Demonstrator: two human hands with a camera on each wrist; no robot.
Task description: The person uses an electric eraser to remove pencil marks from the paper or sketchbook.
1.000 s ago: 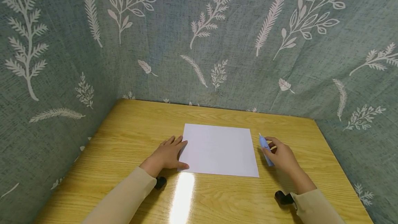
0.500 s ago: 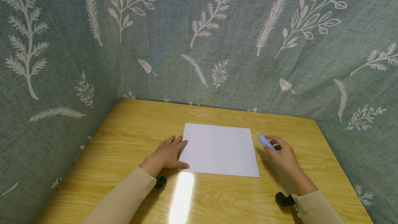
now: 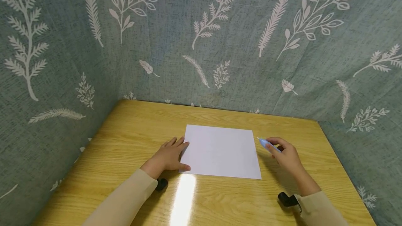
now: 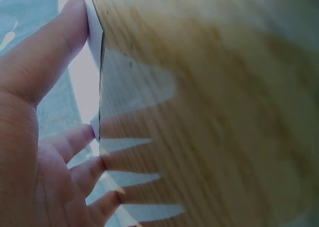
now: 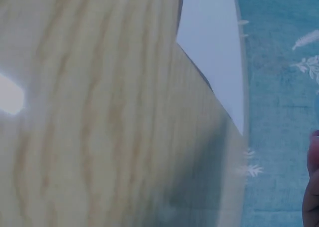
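Blue tool (image 3: 264, 142) pinched in the right hand (image 3: 285, 154), just off the paper (image 3: 221, 151) at three o'clock, I'd press that paper flat with the left hand (image 3: 169, 157), fingers (image 3: 183, 145) apart at nine o'clock, and lower the tip (image 3: 258, 138) lightly.

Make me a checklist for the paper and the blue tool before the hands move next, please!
1. Paper on the table: ok, it lies there.
2. Left hand steadying the paper: ok, its thumb rests on the left part.
3. Blue tool in the right hand: ok, held between thumb and fingers.
4. Tip facing the paper: ok.
5. Tip over the paper: not ok, it shows just past the right edge.
6. Tip sharp or worn: cannot tell, too small.
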